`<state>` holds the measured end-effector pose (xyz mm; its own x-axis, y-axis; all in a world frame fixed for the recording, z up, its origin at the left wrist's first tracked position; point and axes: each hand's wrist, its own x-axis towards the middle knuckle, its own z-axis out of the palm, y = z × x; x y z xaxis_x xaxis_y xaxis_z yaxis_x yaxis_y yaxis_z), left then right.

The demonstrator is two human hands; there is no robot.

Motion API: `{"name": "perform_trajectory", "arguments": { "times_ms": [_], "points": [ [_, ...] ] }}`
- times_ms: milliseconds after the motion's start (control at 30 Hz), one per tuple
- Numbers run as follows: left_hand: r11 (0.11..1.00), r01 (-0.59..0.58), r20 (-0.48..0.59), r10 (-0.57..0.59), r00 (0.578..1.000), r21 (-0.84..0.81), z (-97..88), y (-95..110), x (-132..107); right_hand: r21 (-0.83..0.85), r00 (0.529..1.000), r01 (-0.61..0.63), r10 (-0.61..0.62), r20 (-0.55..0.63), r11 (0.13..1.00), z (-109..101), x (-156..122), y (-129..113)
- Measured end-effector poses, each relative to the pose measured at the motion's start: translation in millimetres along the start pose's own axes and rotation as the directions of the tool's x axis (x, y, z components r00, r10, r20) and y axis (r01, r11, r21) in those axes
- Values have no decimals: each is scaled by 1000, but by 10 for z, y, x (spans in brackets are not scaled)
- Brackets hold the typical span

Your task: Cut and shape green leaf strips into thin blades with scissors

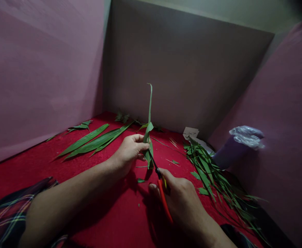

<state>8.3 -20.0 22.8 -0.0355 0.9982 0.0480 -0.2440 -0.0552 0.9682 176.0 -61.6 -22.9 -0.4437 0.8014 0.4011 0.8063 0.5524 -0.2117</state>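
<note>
My left hand (131,150) pinches a folded green leaf (148,134) between thumb and fingers above the red cloth. A long thin strip of the leaf stands upright from the fold and curls over at its tip. In my right hand (183,194) is a pair of scissors (163,199) with red handles and a bit of yellow. Their dark blades point up at the lower part of the leaf, close to my left fingertips. Whether the blades touch or cut the leaf, I cannot tell. A small leaf scrap (141,180) lies on the cloth below.
Long leaves (96,141) lie on the red cloth (109,220) at the left. A heap of leaves and stems (205,168) spreads along the right, beside a purple container (225,151) topped with clear plastic. Thin sticks (173,142) and a white card (190,133) lie towards the back. Walls enclose the sides.
</note>
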Motion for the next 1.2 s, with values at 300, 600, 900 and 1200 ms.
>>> {"name": "perform_trajectory", "arguments": {
  "times_ms": [300,600,900,1200],
  "points": [
    [1000,10,-1,-10,1000,1,-11,-10,19,-26,1000,7,-7,0,1000,-9,-1,-2],
    [1000,4,8,-4,1000,12,-17,-23,27,-31,1000,6,-6,-4,999,2,2,4],
    [1000,5,15,-5,1000,18,-22,-40,34,-32,999,24,-25,-33,999,5,-10,8],
    [1000,6,25,-6,1000,1,-21,-32,37,-21,1000,21,-22,-16,1000,29,-5,21]
  ]
}}
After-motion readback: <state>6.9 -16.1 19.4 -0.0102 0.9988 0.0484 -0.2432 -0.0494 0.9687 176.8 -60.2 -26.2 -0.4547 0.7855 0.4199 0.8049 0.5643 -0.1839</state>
